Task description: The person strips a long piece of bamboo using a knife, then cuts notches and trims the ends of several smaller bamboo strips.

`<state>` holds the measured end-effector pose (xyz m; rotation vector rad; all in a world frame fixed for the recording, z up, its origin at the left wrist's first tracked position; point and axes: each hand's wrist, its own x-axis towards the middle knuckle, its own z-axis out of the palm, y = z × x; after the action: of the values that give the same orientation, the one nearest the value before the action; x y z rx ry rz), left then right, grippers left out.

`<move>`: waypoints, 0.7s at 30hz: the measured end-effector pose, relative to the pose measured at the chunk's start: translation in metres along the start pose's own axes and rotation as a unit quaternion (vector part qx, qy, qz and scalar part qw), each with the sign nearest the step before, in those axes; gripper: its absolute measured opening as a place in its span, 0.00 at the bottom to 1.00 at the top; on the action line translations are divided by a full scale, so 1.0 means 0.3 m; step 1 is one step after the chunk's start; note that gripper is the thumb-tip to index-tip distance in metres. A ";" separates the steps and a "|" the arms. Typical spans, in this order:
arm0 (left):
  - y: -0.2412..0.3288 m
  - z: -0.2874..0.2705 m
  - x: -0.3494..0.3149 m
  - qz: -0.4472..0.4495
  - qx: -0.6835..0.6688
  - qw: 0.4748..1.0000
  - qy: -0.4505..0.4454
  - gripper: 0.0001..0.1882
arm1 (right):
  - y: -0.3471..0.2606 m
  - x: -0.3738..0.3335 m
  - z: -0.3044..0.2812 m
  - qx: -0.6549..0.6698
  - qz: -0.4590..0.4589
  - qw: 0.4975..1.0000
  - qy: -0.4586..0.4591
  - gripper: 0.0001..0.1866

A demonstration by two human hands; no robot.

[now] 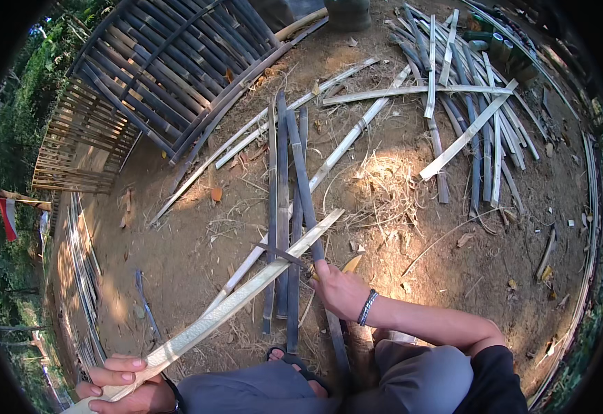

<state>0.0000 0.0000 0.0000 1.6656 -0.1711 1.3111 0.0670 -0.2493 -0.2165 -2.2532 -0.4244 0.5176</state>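
A long pale split bamboo strip (236, 301) slants from the lower left up toward the middle. My left hand (130, 388) is closed around its near end, thumb and fingers on either side. My right hand (344, 290) is closed on a knife whose handle is mostly hidden by the fingers. Its narrow dark blade (281, 254) lies crosswise on the strip, short of the far end. Under the strip, several dark bamboo slats (282, 172) lie lengthwise on the ground. A braided bracelet (368, 308) circles my right wrist.
Curly shavings (388, 193) litter the dirt ahead. A heap of pale and dark bamboo strips (477, 124) lies at the far right. At the far left stands a dark bamboo slat frame (170, 62), beside a lighter lattice panel (81, 148). More thin strips (84, 269) lie left.
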 end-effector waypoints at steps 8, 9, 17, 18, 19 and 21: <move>-0.035 -0.015 0.024 -0.014 0.063 0.997 0.039 0.16 | -0.083 -0.003 0.003 -0.021 -0.068 0.997 -0.018 0.12; -0.044 -0.015 0.031 -0.017 0.068 0.997 0.042 0.16 | -0.083 -0.003 0.006 -0.041 -0.079 0.996 -0.022 0.11; -0.053 -0.001 0.026 -0.033 0.088 0.992 0.083 0.15 | -0.013 0.041 0.036 0.022 -0.040 0.999 -0.014 0.15; -0.058 0.008 0.027 -0.050 0.087 0.991 0.092 0.15 | -0.002 0.038 0.060 0.046 -0.068 0.997 0.009 0.15; -0.064 0.012 0.040 -0.061 0.084 0.990 0.098 0.15 | 0.034 0.058 0.067 0.038 -0.037 0.999 0.009 0.15; -0.084 -0.005 0.048 -0.068 0.071 0.992 0.082 0.15 | 0.151 0.113 0.073 0.018 0.024 0.999 0.010 0.15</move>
<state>0.0205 0.0204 -0.0034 1.6468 0.1345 1.3747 0.0918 -0.2499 -0.2719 -2.2361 -0.3485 0.5241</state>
